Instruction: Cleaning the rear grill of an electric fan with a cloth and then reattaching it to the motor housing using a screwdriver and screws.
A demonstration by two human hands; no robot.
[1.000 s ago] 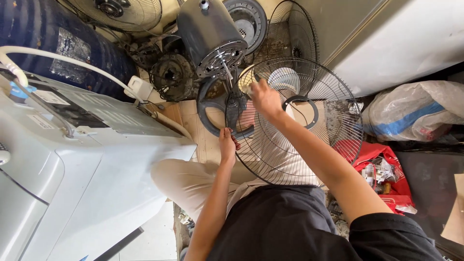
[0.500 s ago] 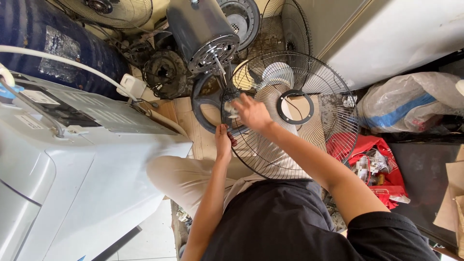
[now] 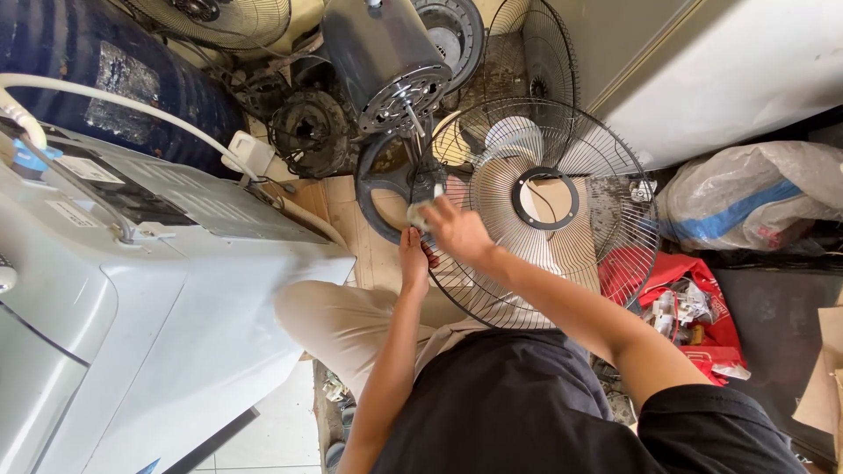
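A round wire fan guard [image 3: 544, 211] stands tilted on its edge, open face toward the camera, just right of both hands: the right hand [image 3: 452, 230] pinches a pale rag [image 3: 420, 216] at its left rim, the left hand [image 3: 413, 261] grips the rim below.

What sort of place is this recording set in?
Probably a cramped fan or appliance repair corner: a bare fan motor, loose wire fan guards and a grey washing machine crowd around the person's hands.
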